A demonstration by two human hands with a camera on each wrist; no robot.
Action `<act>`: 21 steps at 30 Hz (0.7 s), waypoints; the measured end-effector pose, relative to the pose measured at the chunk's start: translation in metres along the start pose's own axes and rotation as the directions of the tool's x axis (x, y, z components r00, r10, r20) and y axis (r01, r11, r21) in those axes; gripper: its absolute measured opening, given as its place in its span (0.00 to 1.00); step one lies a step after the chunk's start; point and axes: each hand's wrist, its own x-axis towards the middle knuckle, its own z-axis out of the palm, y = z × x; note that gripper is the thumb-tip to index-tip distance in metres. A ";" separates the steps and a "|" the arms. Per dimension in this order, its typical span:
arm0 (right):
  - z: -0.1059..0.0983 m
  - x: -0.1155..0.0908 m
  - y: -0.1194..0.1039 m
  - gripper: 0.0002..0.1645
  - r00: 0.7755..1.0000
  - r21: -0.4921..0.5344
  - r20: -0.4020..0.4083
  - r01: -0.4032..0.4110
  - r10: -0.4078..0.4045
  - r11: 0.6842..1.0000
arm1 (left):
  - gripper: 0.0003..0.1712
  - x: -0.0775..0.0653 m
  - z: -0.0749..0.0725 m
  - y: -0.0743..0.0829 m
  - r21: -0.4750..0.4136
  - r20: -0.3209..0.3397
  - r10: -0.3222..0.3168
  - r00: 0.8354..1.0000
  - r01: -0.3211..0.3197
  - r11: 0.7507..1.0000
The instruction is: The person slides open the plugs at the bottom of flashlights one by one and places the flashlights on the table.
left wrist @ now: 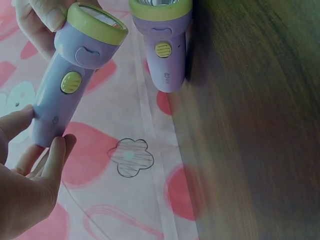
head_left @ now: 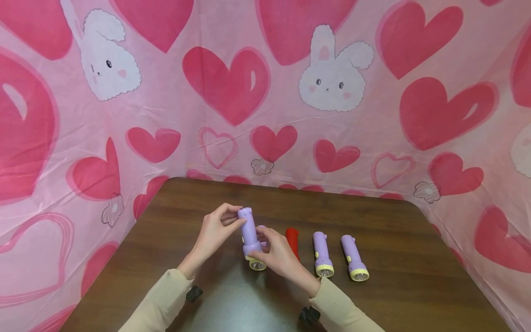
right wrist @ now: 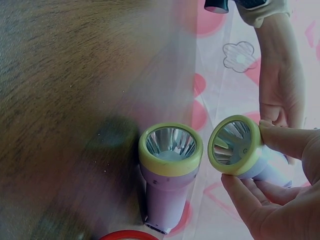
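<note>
Both hands hold a purple flashlight [head_left: 249, 230] with a yellow lens ring, tilted above the table. My left hand [head_left: 217, 229] pinches its tail end between thumb and fingers. Around the head end, the fingers and thumb of my right hand [head_left: 277, 252] grip the yellow ring, as the right wrist view shows. In the left wrist view a yellow switch [left wrist: 71, 82] faces the camera, with no finger on it. Just beneath and behind the held one, a second purple flashlight [right wrist: 167, 192] lies on the table, partly hidden by the hands in the head view.
Right of the hands lies a red flashlight [head_left: 292, 240], partly covered by the right hand. Two more purple flashlights [head_left: 321, 251] lie farther right in a row, lens ends toward me. The brown wooden table [head_left: 199, 193] is surrounded by a pink heart-patterned cloth [head_left: 286, 106].
</note>
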 end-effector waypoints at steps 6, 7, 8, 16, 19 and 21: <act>0.000 0.000 0.000 0.34 1.000 0.004 -0.002 0.005 -0.005 1.000 | 0.18 0.000 0.000 0.001 -0.019 0.005 -0.017 1.000 0.017 1.000; 0.000 0.000 0.000 0.34 1.000 0.005 -0.002 0.006 -0.006 1.000 | 0.18 0.000 0.000 0.001 -0.022 0.007 -0.019 1.000 0.019 1.000; 0.000 0.000 0.000 0.34 1.000 0.005 -0.002 0.005 -0.005 1.000 | 0.18 0.001 0.000 0.001 -0.020 0.006 -0.020 1.000 0.020 1.000; 0.000 0.000 0.000 0.34 1.000 0.010 -0.005 0.012 -0.011 1.000 | 0.18 0.002 0.002 0.001 -0.024 -0.002 -0.028 1.000 0.028 0.999; 0.000 -0.001 0.000 0.33 1.000 0.011 -0.006 0.017 -0.017 1.000 | 0.18 0.002 0.003 0.001 -0.019 -0.008 -0.019 1.000 0.018 1.000; 0.000 -0.001 0.000 0.33 1.000 0.013 -0.006 0.019 -0.019 1.000 | 0.17 0.002 0.003 0.000 -0.015 -0.008 -0.009 1.000 0.009 1.000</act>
